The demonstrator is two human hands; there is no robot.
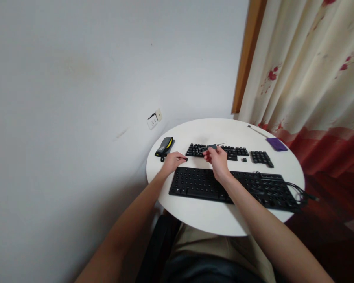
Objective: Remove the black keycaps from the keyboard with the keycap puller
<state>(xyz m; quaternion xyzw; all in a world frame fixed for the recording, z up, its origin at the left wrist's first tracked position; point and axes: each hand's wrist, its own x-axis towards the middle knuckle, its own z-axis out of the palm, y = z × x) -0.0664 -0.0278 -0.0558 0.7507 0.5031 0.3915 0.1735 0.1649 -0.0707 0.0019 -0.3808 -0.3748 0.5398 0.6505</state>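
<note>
My left hand (174, 161) pinches a small black keycap (186, 159) just above the table, at the left end of a row of loose keycaps (235, 151). My right hand (218, 160) is closed on a keycap puller with a dark handle (212, 146), whose thin wire loop (201, 150) points left over those keycaps. Under my right wrist lies a black keyboard (191, 182) with its keys stripped off. One keycap (244, 159) sits apart from the rest, left of a block of number-pad keycaps (261, 157).
A grey and yellow pouch (165, 146) rests at the left of the round white table (206, 224). At the back right is a purple-handled brush (276, 144). The keyboard's cable (297, 190) bunches over the right edge. A wall (76, 118) stands close on the left.
</note>
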